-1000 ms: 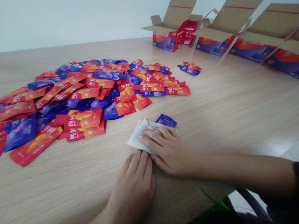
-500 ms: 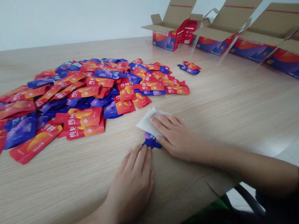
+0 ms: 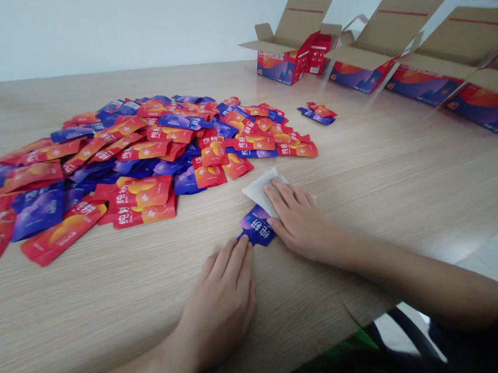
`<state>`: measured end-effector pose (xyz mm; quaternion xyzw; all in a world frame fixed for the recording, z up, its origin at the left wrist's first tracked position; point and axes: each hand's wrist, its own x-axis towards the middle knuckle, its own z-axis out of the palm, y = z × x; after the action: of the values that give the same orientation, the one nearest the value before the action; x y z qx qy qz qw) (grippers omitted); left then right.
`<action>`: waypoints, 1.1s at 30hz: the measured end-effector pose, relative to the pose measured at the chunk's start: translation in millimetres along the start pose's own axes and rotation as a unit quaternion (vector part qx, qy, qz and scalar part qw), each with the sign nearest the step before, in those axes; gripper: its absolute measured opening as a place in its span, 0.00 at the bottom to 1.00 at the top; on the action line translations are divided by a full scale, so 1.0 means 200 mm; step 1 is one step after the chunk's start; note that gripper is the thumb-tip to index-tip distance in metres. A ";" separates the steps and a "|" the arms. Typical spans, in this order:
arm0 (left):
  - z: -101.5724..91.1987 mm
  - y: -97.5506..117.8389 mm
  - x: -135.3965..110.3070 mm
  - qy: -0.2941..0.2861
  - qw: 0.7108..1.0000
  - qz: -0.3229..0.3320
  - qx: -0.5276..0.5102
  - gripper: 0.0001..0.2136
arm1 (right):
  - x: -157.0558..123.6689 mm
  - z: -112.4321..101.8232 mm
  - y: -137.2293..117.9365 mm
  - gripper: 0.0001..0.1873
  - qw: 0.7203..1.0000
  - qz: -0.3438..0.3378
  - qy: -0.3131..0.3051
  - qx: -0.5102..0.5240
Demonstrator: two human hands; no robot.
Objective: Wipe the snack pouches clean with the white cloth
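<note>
A blue and purple pouch lies flat on the table in front of me. Its narrow near end is pinned under the fingertips of my left hand, whose fingers are held together. My right hand presses a folded white cloth down at the pouch's far right part. The cloth and fingers hide that part of the pouch. Just beyond, to the left, spreads a heap of red-orange pouches and blue pouches.
Open cardboard boxes with red and blue printing stand along the back right, among them a box at the left of the row and another. A small separate group of pouches lies between the heap and the boxes.
My right hand and the white cloth have slid right and slightly away, uncovering more of the blue pouch. My left hand stays at the pouch's near end.
</note>
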<state>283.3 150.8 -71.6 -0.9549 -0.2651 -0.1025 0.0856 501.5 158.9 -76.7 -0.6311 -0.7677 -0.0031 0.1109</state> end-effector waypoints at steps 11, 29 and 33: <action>0.01 -0.01 0.00 0.005 1.000 0.002 -0.011 0.22 | 0.02 0.00 0.02 0.30 0.999 -0.014 0.002 0.033; 0.01 -0.01 0.00 0.008 1.000 0.006 -0.005 0.21 | 0.01 0.03 -0.09 0.28 0.992 -0.116 0.011 0.039; 0.02 -0.01 0.00 0.005 1.000 0.003 -0.014 0.22 | 0.03 0.02 -0.04 0.29 0.995 -0.093 0.004 0.037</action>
<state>282.7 153.8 -74.7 -0.9563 -0.2605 -0.1107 0.0738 492.0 163.3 -78.5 -0.5527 -0.8220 0.0124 0.1365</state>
